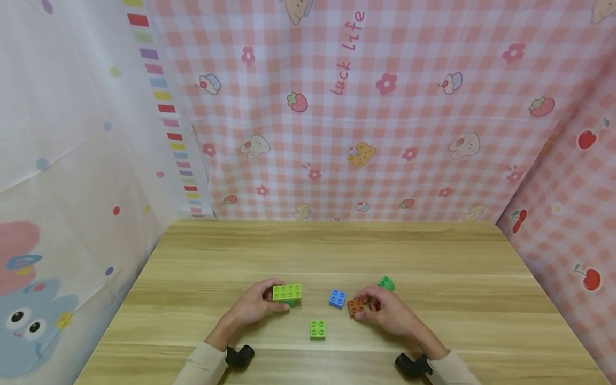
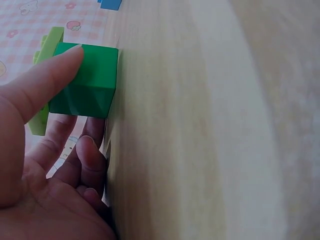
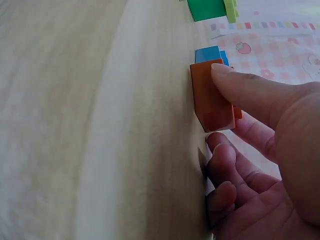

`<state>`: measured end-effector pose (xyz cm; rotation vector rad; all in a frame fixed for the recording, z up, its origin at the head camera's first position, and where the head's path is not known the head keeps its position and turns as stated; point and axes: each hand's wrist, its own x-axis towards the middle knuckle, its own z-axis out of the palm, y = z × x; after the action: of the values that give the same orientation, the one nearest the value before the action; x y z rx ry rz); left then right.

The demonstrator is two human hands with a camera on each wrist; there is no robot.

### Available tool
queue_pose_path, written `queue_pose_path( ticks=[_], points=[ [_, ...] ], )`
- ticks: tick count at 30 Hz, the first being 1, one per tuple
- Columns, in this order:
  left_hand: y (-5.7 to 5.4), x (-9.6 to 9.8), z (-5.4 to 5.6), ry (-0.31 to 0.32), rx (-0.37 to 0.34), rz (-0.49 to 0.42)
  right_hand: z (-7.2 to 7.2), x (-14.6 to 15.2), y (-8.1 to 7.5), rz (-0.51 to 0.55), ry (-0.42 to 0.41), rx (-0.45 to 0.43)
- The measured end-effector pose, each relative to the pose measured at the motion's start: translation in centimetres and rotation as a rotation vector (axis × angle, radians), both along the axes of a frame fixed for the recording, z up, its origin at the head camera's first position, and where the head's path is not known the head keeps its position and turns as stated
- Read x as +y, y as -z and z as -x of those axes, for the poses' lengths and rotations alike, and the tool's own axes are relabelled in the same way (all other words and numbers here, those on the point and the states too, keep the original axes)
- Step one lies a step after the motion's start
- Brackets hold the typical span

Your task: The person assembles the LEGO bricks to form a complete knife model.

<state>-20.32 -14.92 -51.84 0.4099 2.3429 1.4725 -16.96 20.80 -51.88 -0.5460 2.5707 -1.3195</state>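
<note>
My left hand [image 1: 252, 303] grips a two-part stack: a flat lime-green plate [image 1: 287, 292] with two rows of studs on top of a darker green block [image 2: 85, 80]. In the left wrist view the thumb lies along the green block's near face, and the block's base is right at the tabletop. My right hand [image 1: 389, 312] pinches a brown four-stud brick [image 1: 356, 307] between thumb and fingers, low at the table. Just left of the brown brick lies a blue four-stud brick [image 1: 337, 299], which shows partly behind it in the right wrist view.
A lime-green four-stud brick [image 1: 317, 330] lies nearer the front, between the hands. Beyond the right hand is a green rounded brick [image 1: 386, 283], partly hidden by it. Patterned cloths hang around the wooden table [image 1: 337, 246] at the back and sides.
</note>
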Motion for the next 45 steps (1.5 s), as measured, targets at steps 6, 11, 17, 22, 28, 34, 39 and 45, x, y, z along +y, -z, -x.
queue_pose_path(
  ticks=[6,11,17,22,28,34,39,45],
  points=[
    [0.1,0.0,-0.1,0.001,-0.012,-0.008,-0.1,0.2,-0.3,0.008,0.007,0.003],
    [0.2,0.0,-0.1,-0.003,-0.032,-0.03,0.2,0.5,-0.9,0.019,0.006,0.0],
    [0.1,0.0,-0.1,-0.002,-0.034,-0.033,0.5,0.2,-1.9,-0.009,0.026,-0.009],
    [0.1,0.0,0.0,-0.01,-0.028,-0.028,1.0,-0.4,-2.6,0.007,0.026,0.027],
    [0.2,0.0,0.0,-0.008,-0.025,-0.018,1.5,-1.4,-3.0,0.032,-0.011,0.056],
    [0.2,-0.1,0.0,-0.008,-0.026,-0.028,1.9,-2.7,-3.7,0.024,-0.019,0.073],
    [0.1,0.0,0.0,-0.013,-0.027,-0.033,2.4,-3.9,-4.5,0.034,-0.025,0.101],
    [0.1,0.0,0.0,-0.01,-0.023,-0.031,2.9,-5.2,-5.2,0.043,-0.022,0.133]
  ],
)
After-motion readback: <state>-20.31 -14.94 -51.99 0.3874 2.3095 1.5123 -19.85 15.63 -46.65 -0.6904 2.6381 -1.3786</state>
